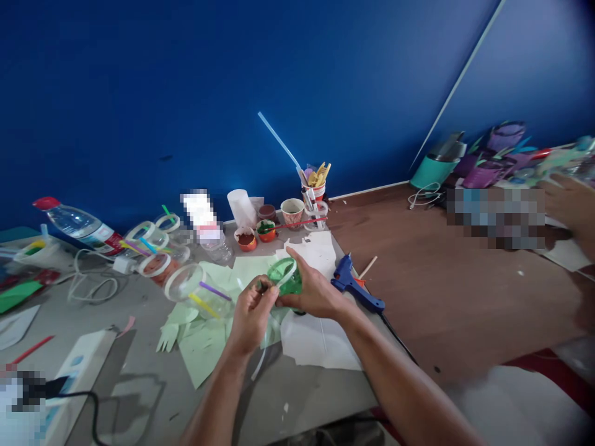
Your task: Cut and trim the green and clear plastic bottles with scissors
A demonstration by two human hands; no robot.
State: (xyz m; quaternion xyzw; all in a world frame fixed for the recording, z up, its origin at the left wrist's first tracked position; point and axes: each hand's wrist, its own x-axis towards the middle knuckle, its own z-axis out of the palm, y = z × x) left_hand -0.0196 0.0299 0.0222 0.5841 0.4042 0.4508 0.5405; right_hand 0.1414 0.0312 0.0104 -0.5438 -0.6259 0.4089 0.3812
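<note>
A green see-through plastic cup (290, 282) is wrapped by the fingers of my right hand (318, 291), low over the papers at the table's right side. My left hand (255, 306) pinches a thin white strip (287, 273) against the cup's rim; the strip's loose tail hangs down below my left hand. Under both hands lie light green paper (204, 350) and torn white paper (316, 341). Just right of my right hand rests a blue hot glue gun (356, 285). My fingers hide part of the cup.
Clear plastic cups with coloured straws (188, 285) stand to the left, near a lying bottle (83, 226). Small paint cups (245, 238) and a cup of sticks (313, 189) line the back. A power strip (74, 371) sits front left. Another person's hand (569, 201) shows at the far right.
</note>
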